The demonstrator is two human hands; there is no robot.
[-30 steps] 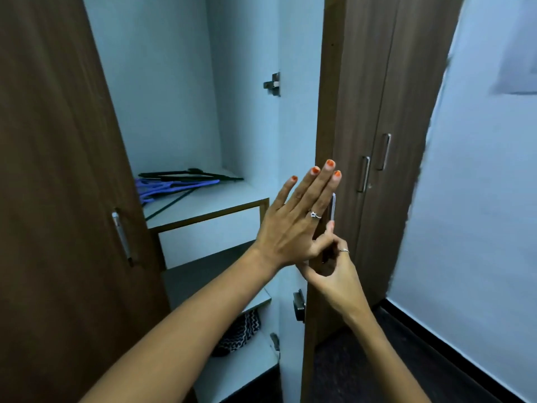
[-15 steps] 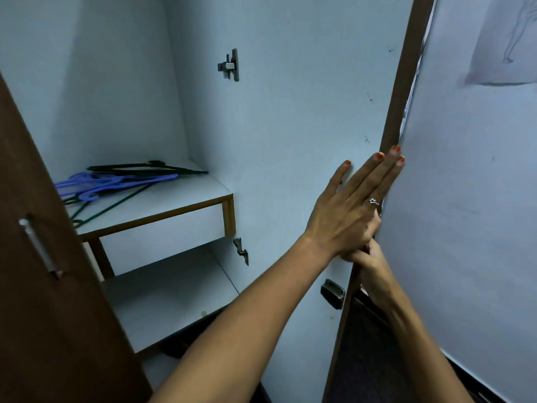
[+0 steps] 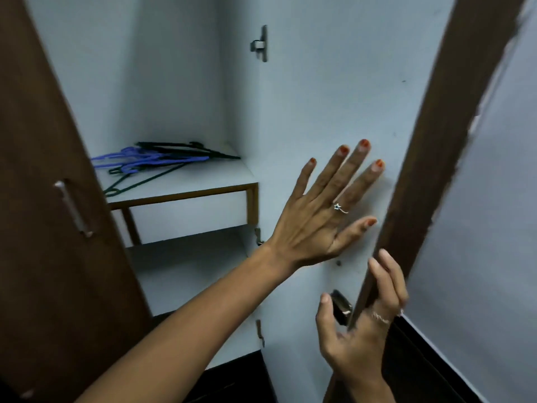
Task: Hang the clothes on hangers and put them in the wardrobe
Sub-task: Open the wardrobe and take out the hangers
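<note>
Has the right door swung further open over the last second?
Yes. The right door has swung wide: its white inner face now fills the view right of the shelf. The left hand lies flat on it; the right hand is at its edge.

1. The wardrobe point(image 3: 174, 68) is pale blue-grey inside, shelves included.
2. Its doors are dark brown outside: the left door point(image 3: 43, 199) and the edge of the right door point(image 3: 436, 141).
3. The upper shelf point(image 3: 186, 196) has a light brown wooden front edge.
4. The hangers point(image 3: 151, 161) are blue, black and dark green.
5. The left hand point(image 3: 322, 216) has orange-red nails and a silver ring.
6. The right hand point(image 3: 363, 330) wears a silver ring.
7. The wall point(image 3: 479, 228) is pale grey.
</note>
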